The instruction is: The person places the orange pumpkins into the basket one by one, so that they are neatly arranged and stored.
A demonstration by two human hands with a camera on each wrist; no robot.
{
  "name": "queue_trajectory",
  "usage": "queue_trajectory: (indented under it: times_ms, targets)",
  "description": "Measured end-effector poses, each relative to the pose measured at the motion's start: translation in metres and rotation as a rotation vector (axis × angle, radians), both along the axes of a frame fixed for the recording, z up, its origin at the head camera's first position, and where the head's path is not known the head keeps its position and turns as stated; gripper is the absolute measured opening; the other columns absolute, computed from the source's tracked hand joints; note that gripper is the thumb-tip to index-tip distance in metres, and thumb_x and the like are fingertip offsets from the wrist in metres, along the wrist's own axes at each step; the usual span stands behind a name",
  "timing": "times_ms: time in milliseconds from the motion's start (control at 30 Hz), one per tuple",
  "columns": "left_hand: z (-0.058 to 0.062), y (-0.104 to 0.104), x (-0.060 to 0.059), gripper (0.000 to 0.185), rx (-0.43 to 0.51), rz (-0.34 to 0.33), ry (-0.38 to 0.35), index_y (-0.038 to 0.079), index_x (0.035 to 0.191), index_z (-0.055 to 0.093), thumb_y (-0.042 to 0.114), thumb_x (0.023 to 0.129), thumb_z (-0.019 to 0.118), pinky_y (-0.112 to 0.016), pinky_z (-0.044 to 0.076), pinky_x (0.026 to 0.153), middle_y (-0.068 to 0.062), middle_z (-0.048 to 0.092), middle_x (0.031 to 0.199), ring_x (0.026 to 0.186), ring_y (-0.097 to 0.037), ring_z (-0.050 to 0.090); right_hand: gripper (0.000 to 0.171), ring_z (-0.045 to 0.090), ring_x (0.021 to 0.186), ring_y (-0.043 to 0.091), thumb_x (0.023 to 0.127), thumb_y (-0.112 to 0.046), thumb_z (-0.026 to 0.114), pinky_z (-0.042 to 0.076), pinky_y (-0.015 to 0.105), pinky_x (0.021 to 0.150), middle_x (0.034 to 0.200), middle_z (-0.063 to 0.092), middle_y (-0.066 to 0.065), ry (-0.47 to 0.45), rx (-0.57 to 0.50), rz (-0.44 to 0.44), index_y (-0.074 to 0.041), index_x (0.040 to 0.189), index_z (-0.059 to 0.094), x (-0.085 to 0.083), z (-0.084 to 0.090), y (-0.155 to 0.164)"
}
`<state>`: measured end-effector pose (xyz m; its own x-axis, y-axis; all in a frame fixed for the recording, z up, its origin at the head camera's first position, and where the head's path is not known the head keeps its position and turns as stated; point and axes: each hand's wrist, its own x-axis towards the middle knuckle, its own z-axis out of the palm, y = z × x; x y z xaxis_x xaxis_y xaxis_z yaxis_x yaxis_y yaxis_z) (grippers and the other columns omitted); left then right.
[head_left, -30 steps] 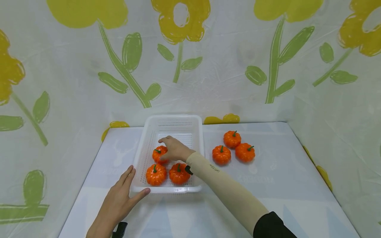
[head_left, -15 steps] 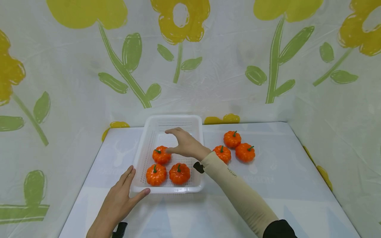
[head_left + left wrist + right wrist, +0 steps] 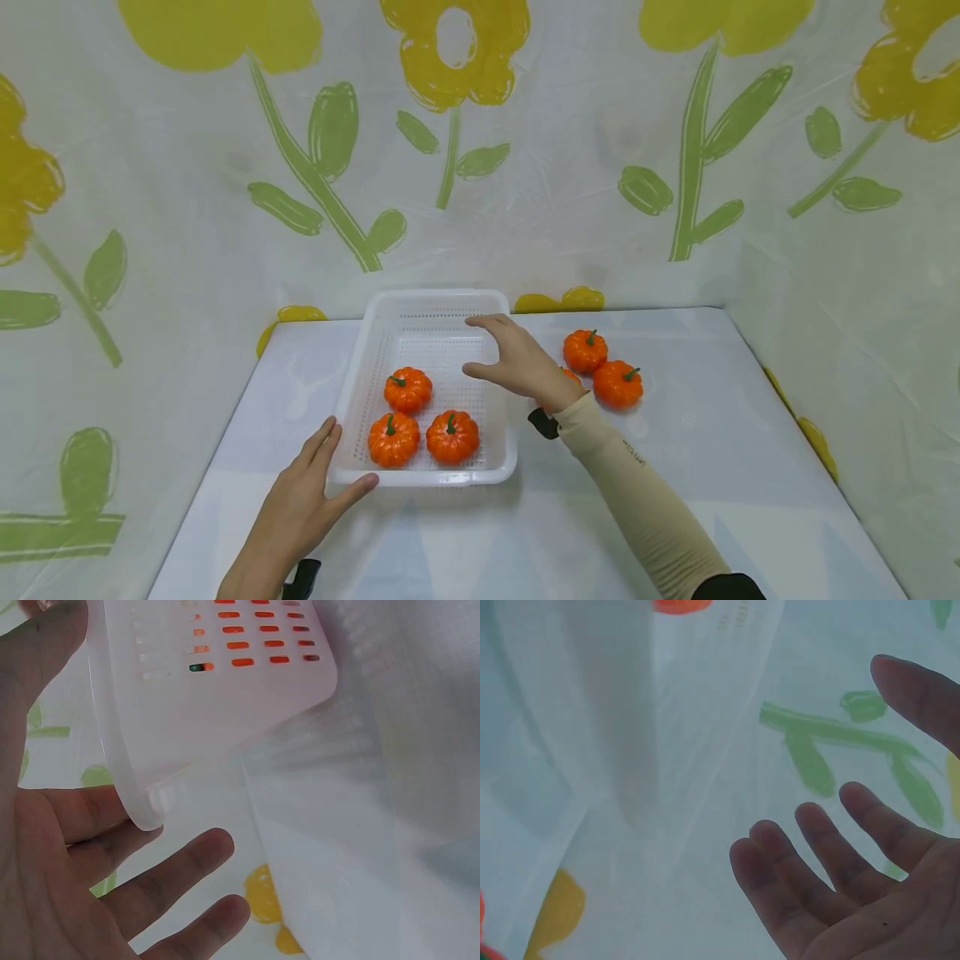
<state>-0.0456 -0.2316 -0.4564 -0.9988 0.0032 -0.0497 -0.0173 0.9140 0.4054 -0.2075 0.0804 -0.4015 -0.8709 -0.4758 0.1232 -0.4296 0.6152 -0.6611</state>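
With three pumpkins (image 3: 408, 390) lying in the white basket (image 3: 497, 330) at frame centre, our left hand (image 3: 311, 492) rests spread against its near-left corner and our empty, spread right hand (image 3: 517, 360) hovers over its right rim, so next we judge a reach to the counter pumpkins (image 3: 617, 383) at centre-right.

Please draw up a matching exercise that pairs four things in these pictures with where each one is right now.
Things:
1. left hand
2. right hand
3. three pumpkins
4. white basket

Places:
A. inside the basket
B. on the table, left of the loose pumpkins
C. open, above the basket's right rim
D. against the basket's near left corner

Pairs: 1-D, 2-C, 3-A, 4-B
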Motion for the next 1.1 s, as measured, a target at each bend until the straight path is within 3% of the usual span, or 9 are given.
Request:
queue_trajectory:
  times_ms: [200, 600, 1100]
  targets:
    - [0.0, 0.0, 0.0, 0.118, -0.002, 0.0, 0.001, -0.001, 0.157, 0.03, 0.085, 0.08, 0.053, -0.069, 0.04, 0.103, -0.021, 0.025, 0.164, 0.137, -0.05, 0.041, 0.067, 0.046, 0.137, 0.026, 0.089, -0.035, 0.08, 0.043, 0.048, 0.112, 0.15, 0.048, 0.004, 0.043, -0.002, -0.066, -0.016, 0.147, 0.051, 0.003, -0.004, 0.029]
    - [0.0, -0.001, 0.0, 0.115, -0.003, -0.01, 0.015, -0.001, 0.157, 0.031, 0.083, 0.082, 0.055, -0.068, 0.041, 0.103, -0.021, 0.025, 0.164, 0.136, -0.05, 0.043, 0.065, 0.049, 0.133, 0.025, 0.088, -0.03, 0.081, 0.047, 0.049, 0.108, 0.146, 0.051, 0.005, 0.132, -0.035, -0.082, -0.01, 0.144, 0.053, 0.016, -0.025, 0.072]
    - [-0.001, -0.001, 0.0, 0.114, 0.015, -0.018, 0.023, -0.002, 0.157, 0.031, 0.082, 0.083, 0.055, -0.068, 0.042, 0.103, -0.02, 0.025, 0.164, 0.135, -0.05, 0.043, 0.064, 0.049, 0.133, 0.032, 0.088, -0.03, 0.081, 0.043, 0.056, 0.109, 0.144, 0.052, 0.01, 0.123, -0.018, -0.159, -0.008, 0.143, 0.054, 0.026, -0.033, 0.119]
